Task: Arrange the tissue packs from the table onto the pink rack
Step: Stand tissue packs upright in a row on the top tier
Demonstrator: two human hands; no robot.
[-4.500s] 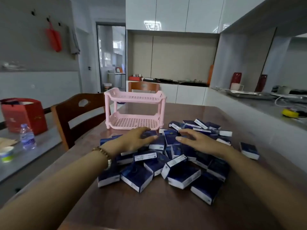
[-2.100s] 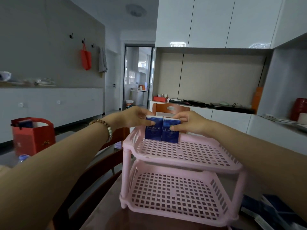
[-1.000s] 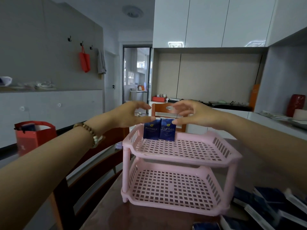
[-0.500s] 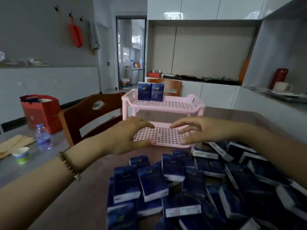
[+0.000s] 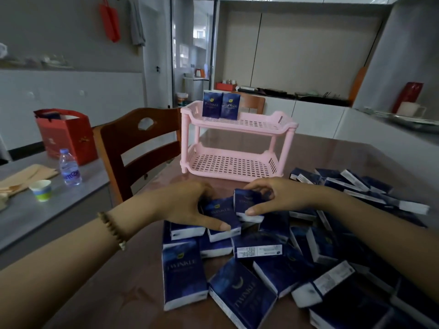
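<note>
Two tissue packs point(image 5: 220, 105) stand upright on the pink rack point(image 5: 281, 122), top tier, rear-left corner, side by side and touching. The lower tier shows no packs.

Head view, the only one. The left hand point(image 5: 187, 205) is curled round the left pack point(image 5: 222, 216), thumb on its near edge and fingers over the far side. The right hand point(image 5: 282, 198) pinches the right pack point(image 5: 247, 201), thumb on the front and fingers over the top. That pack is tipped up on edge, and the two packs touch. Both sit at the far side of the pile point(image 5: 261, 269) on the tabletop point(image 5: 118, 293), just in front of the rack. The pile spreads to the right and toward the camera, with packs overlapping at all angles.

Step in hand, as I read it: picking up the next pair. It looks early in the task, with most packs left to move.

To do it well:
- Lift straight up, since the left pack lies on others and could drag them.
- Squeeze lightly; the soft wrap will likely dent.
- Turn both packs upright, labels forward, to match the two on the rack.
- Come in from above and set them down touching that pair's right side, to continue the row.
- Risk: bumping the standing packs over or nudging the light rack.

The chair point(image 5: 142, 143), red bag point(image 5: 66, 134), bottle point(image 5: 70, 170) and cup point(image 5: 42, 189) at left are off-task.
</note>
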